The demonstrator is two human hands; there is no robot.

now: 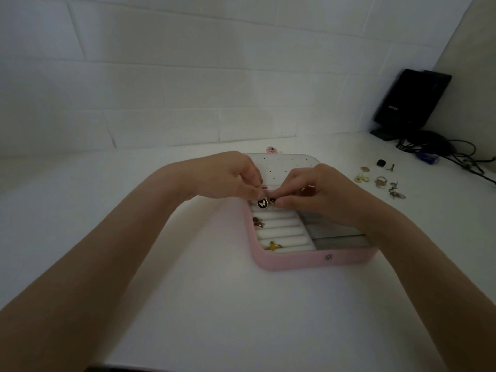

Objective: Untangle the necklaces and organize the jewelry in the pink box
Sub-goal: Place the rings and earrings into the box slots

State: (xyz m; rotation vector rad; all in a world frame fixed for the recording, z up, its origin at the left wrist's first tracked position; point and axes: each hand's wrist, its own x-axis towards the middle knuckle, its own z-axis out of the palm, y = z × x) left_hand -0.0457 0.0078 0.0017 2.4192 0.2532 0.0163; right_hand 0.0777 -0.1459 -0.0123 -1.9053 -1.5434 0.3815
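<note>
1 pink box point(295, 263) w/ rounded corners lies open on the white surface point(188, 304), in the middle, lid point(284, 163) tipped back toward the wall. The lid has a white inside w/ small holes. The box has white soft ring rolls point(279, 232) on its left & grey pockets point(338, 238) on its right. 2 small pieces sit in the rolls: 1 brown point(258, 222), 1 yellow-gold point(273, 245).

Both hands meet over the far end of the box. The left hand point(230, 175) pinches w/ curled fingers; its grip is tight on the top of 1 round black charm w/ a white butterfly point(262, 203), which hangs just over the rolls. The right hand point(319, 191) also pinches, fingertips together on a 2nd small dark-and-gold bit point(272, 201) just beside the charm. The chain is too thin to see.

To the right, well apart from the box, a small heap of gold pieces point(381, 181) lies on the surface; too small to count. Past it: 1 small dark blue thing point(381, 162), black cables point(456, 154) & 1 black speaker point(410, 100) in the corner. White block wall point(188, 89) behind.
</note>
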